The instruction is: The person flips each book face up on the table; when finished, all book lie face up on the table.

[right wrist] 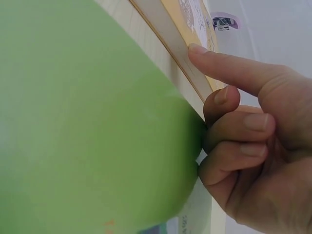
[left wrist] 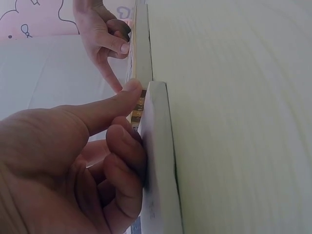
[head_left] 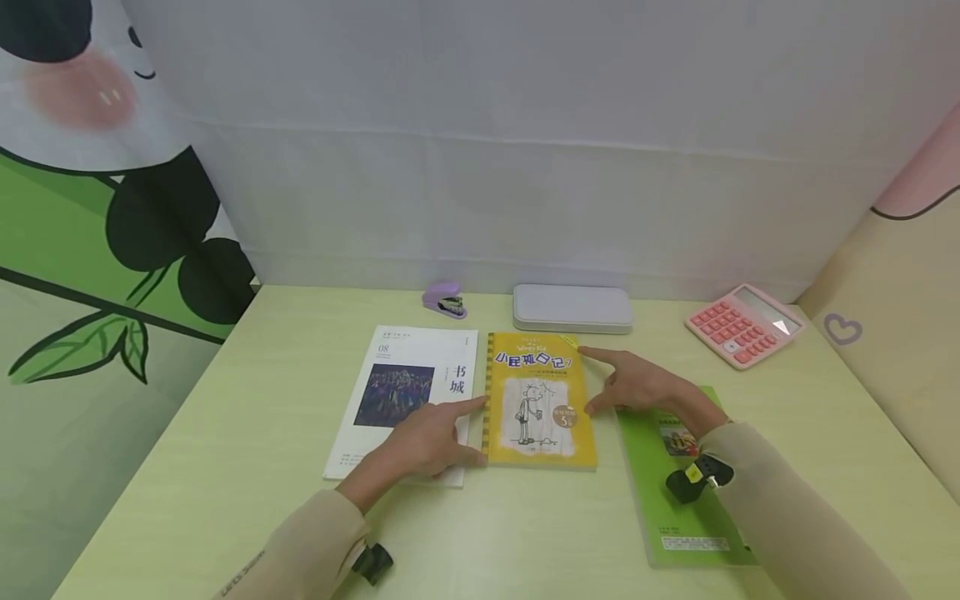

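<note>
A yellow comic book (head_left: 542, 404) with a cartoon boy on its cover lies face up between the two hands. My left hand (head_left: 429, 440) reaches across a white magazine (head_left: 397, 396), its extended index finger and thumb touching the yellow book's spine. On the opposite side, my right hand (head_left: 639, 382) has its index finger at the upper right corner and its thumb at the right edge. In both wrist views the other fingers are curled in. Those of the right hand rest against a green book (right wrist: 97, 122), which partly lies under that forearm.
Behind the books stand a purple stapler (head_left: 445, 300) and a pale metal case (head_left: 573, 308). A pink calculator (head_left: 745, 326) lies at the back right. A white cloth (head_left: 480, 192) hangs along the table's far edge.
</note>
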Available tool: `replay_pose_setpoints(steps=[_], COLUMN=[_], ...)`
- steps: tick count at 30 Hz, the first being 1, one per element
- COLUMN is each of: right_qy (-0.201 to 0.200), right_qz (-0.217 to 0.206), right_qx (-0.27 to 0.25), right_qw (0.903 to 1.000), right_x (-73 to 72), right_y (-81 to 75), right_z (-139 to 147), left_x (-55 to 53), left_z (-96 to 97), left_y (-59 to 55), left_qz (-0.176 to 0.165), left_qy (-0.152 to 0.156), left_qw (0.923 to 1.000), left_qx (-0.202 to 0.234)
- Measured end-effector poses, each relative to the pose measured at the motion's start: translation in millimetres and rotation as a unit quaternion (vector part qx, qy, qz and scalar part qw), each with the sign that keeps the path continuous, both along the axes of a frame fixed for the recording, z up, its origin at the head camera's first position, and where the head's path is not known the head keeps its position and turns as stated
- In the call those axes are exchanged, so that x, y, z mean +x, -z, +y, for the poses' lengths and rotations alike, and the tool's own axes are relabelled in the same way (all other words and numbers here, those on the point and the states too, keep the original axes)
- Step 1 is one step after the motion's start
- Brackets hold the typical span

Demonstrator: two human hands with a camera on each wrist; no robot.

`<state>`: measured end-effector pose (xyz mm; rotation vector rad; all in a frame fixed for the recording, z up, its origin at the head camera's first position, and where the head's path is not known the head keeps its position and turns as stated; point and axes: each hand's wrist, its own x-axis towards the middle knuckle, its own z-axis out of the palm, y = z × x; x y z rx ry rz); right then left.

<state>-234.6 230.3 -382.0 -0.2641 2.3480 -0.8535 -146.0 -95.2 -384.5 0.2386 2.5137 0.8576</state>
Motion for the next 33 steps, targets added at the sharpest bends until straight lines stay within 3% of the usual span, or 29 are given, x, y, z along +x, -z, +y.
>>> replay_pose_setpoints(steps=[33], right_qy=[-0.007], right_qz=[-0.001], right_qx=[-0.005], right_qw=[1.0000], right_x=[-1.3], right_y=[-1.8], right_z=[2.8], left_x=[0.0], left_z=[1.1], left_y=[-0.5], left_qz=[0.001], left_qy=[0.002], left_qw=[0.9999], left_qx=[-0.011])
